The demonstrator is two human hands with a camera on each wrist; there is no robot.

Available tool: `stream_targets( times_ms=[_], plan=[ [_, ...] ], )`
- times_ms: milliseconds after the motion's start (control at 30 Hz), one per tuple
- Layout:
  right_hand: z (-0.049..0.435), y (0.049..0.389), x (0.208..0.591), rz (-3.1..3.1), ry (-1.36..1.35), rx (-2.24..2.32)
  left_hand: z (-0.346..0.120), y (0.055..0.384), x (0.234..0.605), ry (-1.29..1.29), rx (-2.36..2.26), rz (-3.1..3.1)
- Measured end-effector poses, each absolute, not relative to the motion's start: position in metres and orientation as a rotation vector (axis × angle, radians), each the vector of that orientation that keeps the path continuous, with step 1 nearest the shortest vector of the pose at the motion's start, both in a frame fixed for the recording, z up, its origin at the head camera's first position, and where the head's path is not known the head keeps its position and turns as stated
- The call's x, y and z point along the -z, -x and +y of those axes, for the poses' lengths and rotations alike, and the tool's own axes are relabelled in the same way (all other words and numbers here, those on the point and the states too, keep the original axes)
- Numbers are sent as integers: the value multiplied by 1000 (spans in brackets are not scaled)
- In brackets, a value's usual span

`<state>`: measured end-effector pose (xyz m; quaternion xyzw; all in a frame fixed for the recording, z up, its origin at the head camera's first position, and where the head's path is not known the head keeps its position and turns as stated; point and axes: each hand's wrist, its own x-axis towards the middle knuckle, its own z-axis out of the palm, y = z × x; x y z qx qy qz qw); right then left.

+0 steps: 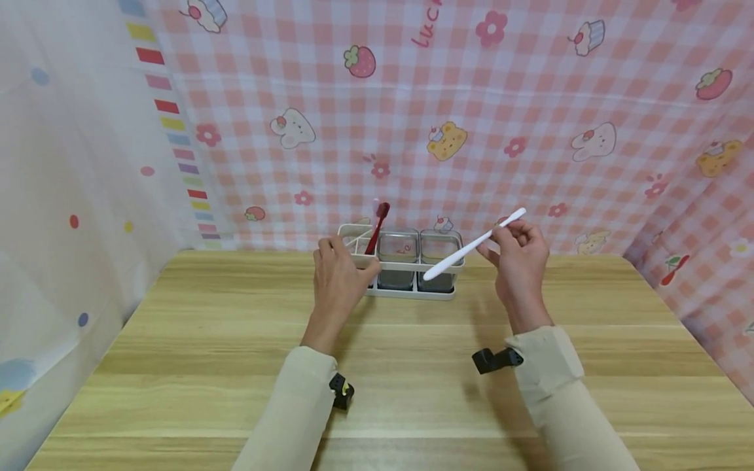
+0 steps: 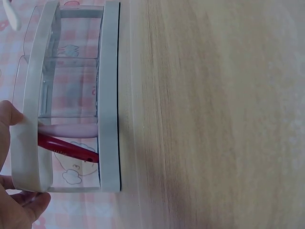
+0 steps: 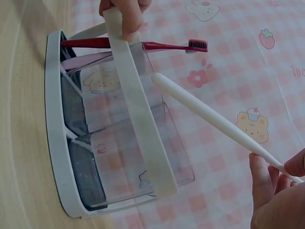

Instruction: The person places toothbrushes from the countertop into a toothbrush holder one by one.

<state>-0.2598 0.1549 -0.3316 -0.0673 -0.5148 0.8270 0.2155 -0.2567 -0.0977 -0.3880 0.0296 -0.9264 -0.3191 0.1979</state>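
Note:
A white toothbrush holder [image 1: 412,294] with two clear cups [image 1: 398,243] stands at the back of the table. My left hand [image 1: 341,271] grips the upper rim at its left end, thumb in front. A red toothbrush [image 1: 377,229] leans upright in that end's slotted section; its dark bristles show in the right wrist view. Beside it is a pink toothbrush [image 2: 71,130], seen mostly by its handle. My right hand [image 1: 521,265] pinches a white toothbrush [image 1: 465,252] near its head end. Its handle slants down leftward in front of the right cup, apart from the holder in the right wrist view.
The wooden table [image 1: 412,392] reaches toward me from the holder. A pink checked cloth [image 1: 353,131] hangs close behind, and a pale dotted cloth [image 1: 76,163] on the left. Black wrist mounts [image 1: 497,360] sit on both sleeves.

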Motion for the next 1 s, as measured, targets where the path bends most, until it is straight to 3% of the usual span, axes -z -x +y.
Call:
stream_targets(
  times_ms=[1000],
  plan=[
    [113,279,309,-1398,36,-2252,-98,257,388,-80,888,-2588]
  ],
)
